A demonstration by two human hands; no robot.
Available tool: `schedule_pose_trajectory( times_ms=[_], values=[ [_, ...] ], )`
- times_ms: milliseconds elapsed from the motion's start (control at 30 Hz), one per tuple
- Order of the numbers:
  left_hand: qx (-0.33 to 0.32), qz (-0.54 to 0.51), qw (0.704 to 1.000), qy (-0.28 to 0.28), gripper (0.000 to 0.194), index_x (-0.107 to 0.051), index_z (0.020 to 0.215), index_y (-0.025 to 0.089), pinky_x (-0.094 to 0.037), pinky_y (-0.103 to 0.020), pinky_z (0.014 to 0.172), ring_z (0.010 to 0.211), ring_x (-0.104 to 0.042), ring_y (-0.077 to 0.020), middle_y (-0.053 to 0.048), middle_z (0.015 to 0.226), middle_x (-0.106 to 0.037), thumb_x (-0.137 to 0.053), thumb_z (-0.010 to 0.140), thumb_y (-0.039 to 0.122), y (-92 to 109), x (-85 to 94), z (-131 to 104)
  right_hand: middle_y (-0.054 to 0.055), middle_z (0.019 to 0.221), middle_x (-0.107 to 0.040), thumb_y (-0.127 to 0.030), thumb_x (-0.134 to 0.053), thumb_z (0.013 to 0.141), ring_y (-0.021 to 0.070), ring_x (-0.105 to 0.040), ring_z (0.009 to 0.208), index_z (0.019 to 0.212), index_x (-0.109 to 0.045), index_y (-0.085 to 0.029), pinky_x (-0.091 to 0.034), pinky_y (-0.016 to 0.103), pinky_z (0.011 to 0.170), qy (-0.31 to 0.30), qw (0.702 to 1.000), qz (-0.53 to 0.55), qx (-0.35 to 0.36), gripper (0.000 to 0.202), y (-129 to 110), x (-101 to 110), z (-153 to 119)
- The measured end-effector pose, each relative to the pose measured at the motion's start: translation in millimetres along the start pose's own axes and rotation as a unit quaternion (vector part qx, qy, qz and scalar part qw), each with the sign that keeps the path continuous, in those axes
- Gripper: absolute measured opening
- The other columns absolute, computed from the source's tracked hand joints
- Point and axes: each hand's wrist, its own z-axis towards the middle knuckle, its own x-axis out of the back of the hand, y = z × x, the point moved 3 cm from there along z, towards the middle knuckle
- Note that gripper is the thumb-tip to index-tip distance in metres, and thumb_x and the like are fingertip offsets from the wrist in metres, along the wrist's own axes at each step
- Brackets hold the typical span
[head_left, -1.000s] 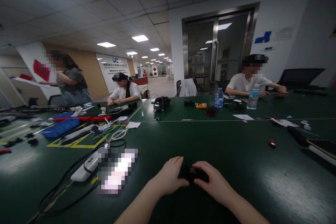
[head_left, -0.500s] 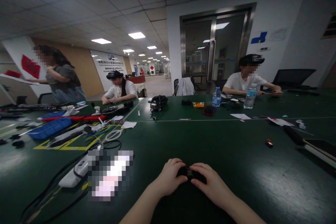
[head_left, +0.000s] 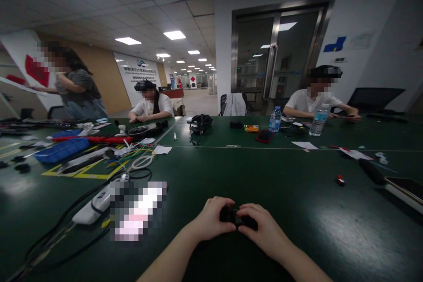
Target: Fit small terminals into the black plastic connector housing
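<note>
A small black object (head_left: 235, 217) sits low on the green table, right in front of me. Dark and partly covered by fingers, its exact kind does not show. My left hand (head_left: 214, 218) curls round its left end, fingers over the far side and thumb at the near side. From the right, my right hand (head_left: 259, 227) grips the other end in the same way, thumb near the left thumb. Both hands are closed on the object, with the forearms reaching in from the bottom edge.
Left of my hands lie a white power strip (head_left: 94, 205) with black cables and a blurred-out bright rectangle (head_left: 142, 211). A blue tray (head_left: 62, 150) is farther left. A small red item (head_left: 340, 180) lies to the right. Two water bottles (head_left: 275, 120) stand farther back; people sit across the table (head_left: 198, 167).
My fingers have shifted slightly on the black object, leaving more of it showing between them. The whole view has tilted a little; both hands stay in about the same place.
</note>
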Motion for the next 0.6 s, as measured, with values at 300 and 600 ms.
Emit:
schedule_pose_trajectory(
  times_ms=[300, 600],
  values=[
    [-0.057, 0.042, 0.997, -0.005, 0.041, -0.057, 0.108, 0.025, -0.035, -0.037, 0.093, 0.105, -0.047, -0.0234, -0.003, 0.106, -0.057, -0.07, 0.07, 0.032, 6.7, 0.6, -0.5, 0.0, 0.111, -0.06, -0.025, -0.063, 0.074, 0.0221, -0.053, 0.106, 0.094, -0.065, -0.03, -0.038, 0.038, 0.093, -0.004, 1.0, 0.003, 0.001, 0.021, -3.0, 1.0, -0.2],
    [-0.073, 0.042, 0.996, -0.01, 0.045, -0.053, 0.115, 0.025, -0.035, -0.034, 0.093, 0.107, -0.046, -0.022, -0.003, 0.111, -0.055, -0.067, 0.073, 0.03, 10.5, -1.9, -0.9, 0.001, 0.111, -0.058, -0.024, -0.062, 0.075, 0.0218, -0.052, 0.106, 0.094, -0.065, -0.029, -0.039, 0.037, 0.092, -0.008, 1.0, 0.008, 0.002, 0.02, -2.7, 2.3, -0.7]
  ],
)
